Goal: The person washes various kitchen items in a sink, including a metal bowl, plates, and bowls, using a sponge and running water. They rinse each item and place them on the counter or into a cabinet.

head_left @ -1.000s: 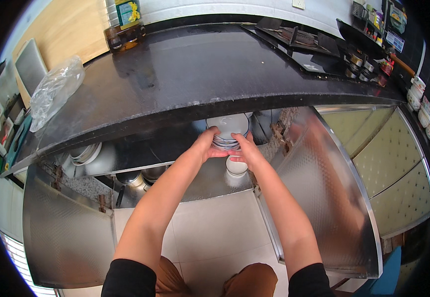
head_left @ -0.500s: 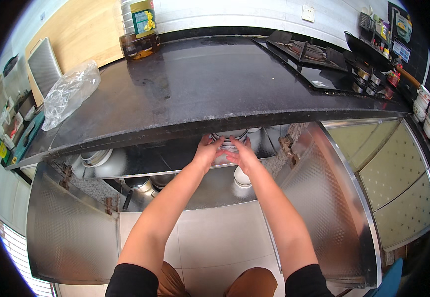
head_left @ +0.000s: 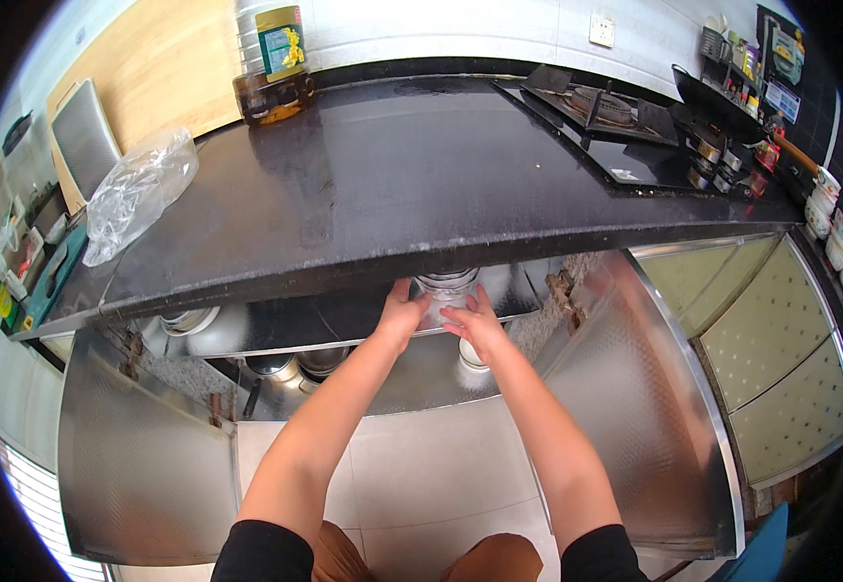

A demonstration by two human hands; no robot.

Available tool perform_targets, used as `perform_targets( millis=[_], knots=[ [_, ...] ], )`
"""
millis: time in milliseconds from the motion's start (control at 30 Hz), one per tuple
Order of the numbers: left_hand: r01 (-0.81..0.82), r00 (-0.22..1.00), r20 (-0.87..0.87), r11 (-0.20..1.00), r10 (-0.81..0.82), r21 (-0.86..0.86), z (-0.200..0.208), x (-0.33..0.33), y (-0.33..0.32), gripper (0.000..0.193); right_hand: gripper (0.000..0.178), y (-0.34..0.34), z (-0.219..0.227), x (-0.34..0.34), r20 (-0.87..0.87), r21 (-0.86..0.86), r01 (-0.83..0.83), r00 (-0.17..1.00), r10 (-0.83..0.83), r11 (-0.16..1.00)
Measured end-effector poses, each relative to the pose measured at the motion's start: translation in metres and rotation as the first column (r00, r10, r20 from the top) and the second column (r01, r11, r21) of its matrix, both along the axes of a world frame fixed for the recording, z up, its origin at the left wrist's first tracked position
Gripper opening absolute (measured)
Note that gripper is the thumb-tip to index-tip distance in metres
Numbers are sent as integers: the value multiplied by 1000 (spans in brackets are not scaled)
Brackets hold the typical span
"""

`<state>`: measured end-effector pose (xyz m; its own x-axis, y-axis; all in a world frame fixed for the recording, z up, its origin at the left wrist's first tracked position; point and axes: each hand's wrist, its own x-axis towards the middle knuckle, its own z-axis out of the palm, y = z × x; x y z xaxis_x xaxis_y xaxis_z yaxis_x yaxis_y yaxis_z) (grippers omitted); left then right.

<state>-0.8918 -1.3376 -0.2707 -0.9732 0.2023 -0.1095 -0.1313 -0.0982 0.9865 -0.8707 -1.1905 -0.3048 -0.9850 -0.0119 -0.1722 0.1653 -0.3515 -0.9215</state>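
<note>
Counted against the black countertop (head_left: 392, 184):

- 2 hands, left hand (head_left: 400, 315) and right hand (head_left: 475, 325), reach under its front edge.
- 1 stack of metal bowls (head_left: 445, 288) sits between them on the shelf below it.
- 2 open steel cabinet doors hang below it, left door (head_left: 140, 456) and right door (head_left: 635, 388).
- 1 crumpled clear plastic bag (head_left: 135, 189) lies at its left end.
- 1 large oil bottle (head_left: 271, 58) stands at its back edge.
- 1 gas hob (head_left: 615, 121) is set into its right part.
- 1 white cup (head_left: 470, 354) stands under it, on the lower shelf.
- Pots at lower left under it: number cannot be told.
</note>
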Motion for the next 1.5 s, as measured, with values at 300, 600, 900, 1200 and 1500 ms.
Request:
perform_targets(
  millis=[300,600,900,1200,1500],
  knots=[
    [-147,916,-392,845,-80,-514,7,52,-24,54,81,-21,-2,46,-122,525,112,991,-56,844],
    [-97,900,-240,369,-364,-924,66,163,-116,79,80,-40,78,168,-173,956,148,982,80,255],
    [-55,980,-37,-89,-194,-995,192,268,-263,85,86,3,239,288,-91,966,54,986,-137,-252],
    [103,947,-38,-414,319,-904,298,306,-370,100,96,72,256,314,272,948,-314,721,-637,50],
    [293,625,352,208,697,-933,236,318,-450,86,95,17,233,310,371,919,-385,779,-505,80]
  ],
)
